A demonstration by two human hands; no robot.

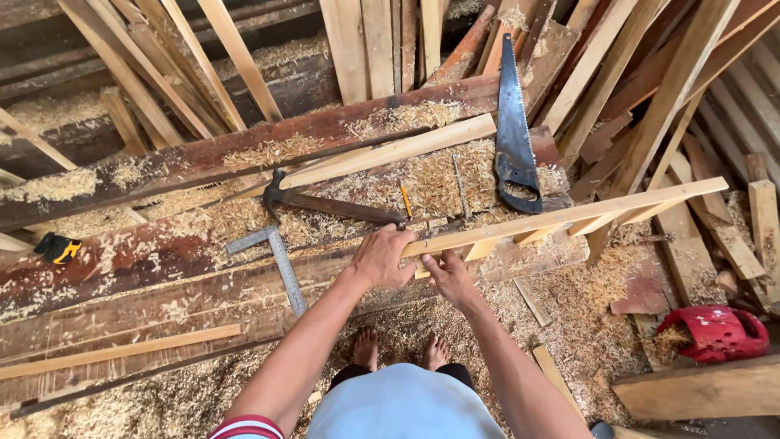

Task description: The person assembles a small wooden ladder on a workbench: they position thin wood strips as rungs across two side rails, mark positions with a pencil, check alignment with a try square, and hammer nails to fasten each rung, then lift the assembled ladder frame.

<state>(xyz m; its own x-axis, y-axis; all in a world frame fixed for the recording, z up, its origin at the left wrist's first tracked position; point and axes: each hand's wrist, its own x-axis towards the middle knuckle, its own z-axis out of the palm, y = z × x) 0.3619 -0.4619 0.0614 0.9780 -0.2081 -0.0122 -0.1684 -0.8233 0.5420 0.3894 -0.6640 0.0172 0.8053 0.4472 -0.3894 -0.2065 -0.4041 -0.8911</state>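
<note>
Pale wood, a slatted frame (pixel 561 218), lies across the shaving-strewn counter (pixel 162 268), reaching right. The left hand (pixel 382 258) clamps over its near-left end; the right hand (pixel 449 276) pinches the rail just beside it from below. Held only there, the long free end could sag or twist. Hammer (pixel 325 203), square (pixel 276 252) and saw (pixel 512 130) lie beyond.

Seen from above at the bottom of the frame, a person in a pale blue shirt (pixel 404 402); at lower left, a sleeve (pixel 246 427) edged in red and white stripes; dark trousers (pixel 406 374) show just above the shirt; both forearms bare; left hand (pixel 380 258) and right hand (pixel 452 279) ungloved; feet (pixel 400 349) bare, toes visible at lower centre.
</note>
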